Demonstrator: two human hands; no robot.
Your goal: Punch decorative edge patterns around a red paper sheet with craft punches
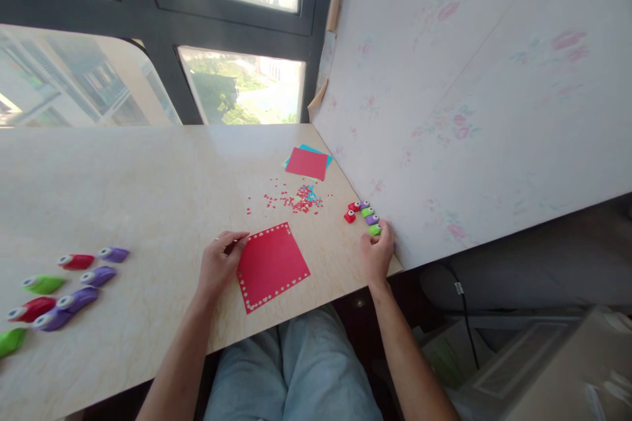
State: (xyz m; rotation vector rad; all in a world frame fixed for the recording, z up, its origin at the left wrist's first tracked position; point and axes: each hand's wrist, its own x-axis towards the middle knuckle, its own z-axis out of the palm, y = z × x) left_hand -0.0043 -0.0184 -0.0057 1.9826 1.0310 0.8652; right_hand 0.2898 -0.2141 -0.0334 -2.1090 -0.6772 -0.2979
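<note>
A red paper square (272, 265) with small hearts punched along its edges lies near the table's front edge. My left hand (220, 264) rests on the table with its fingertips on the sheet's upper left corner. My right hand (378, 254) is at the right end of the table, fingers closed around a small green paper punch (375, 229). That punch is the nearest of a short row of small red, purple and green punches (362, 212) beside the wall.
Red and blue confetti (299, 200) is scattered beyond the sheet. A red sheet over a blue one (307, 162) lies farther back. Several larger red, green and purple punches (64, 289) sit at the far left. A papered wall (444, 112) borders the right.
</note>
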